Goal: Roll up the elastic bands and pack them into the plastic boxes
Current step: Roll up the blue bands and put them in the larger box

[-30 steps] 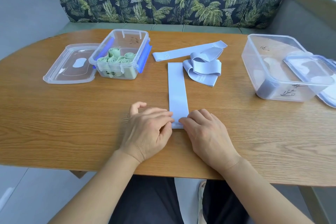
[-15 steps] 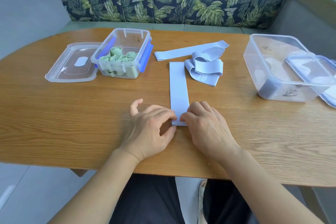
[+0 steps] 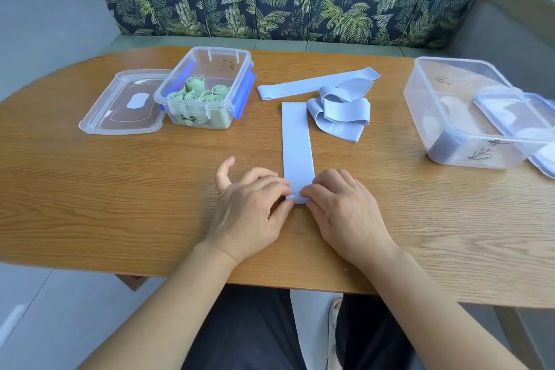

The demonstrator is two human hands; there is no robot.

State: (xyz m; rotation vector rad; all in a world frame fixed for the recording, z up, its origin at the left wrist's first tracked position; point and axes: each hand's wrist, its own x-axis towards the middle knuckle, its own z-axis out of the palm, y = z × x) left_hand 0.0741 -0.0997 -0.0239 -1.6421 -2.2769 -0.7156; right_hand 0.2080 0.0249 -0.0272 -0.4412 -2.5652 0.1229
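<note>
Head view: band (image 3: 297,141) lies flat mid-table, lengthwise away from the person, so the near end can be rolled forward. Left hand (image 3: 255,210) and right hand (image 3: 348,213) are palm-down at that near end, fingers curled, pinching the edge into a first turn. Left thumb is free. Loose bands (image 3: 339,108) wait far right of it. Left box (image 3: 207,90) holds green rolls.

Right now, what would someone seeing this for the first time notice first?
The left hand and right hand pinch the near end of a pale blue band laid flat on the table, apparently starting a roll. At far left a small clear box holds green rolls, and loose blue bands lie tangled just beyond the flat one.
</note>
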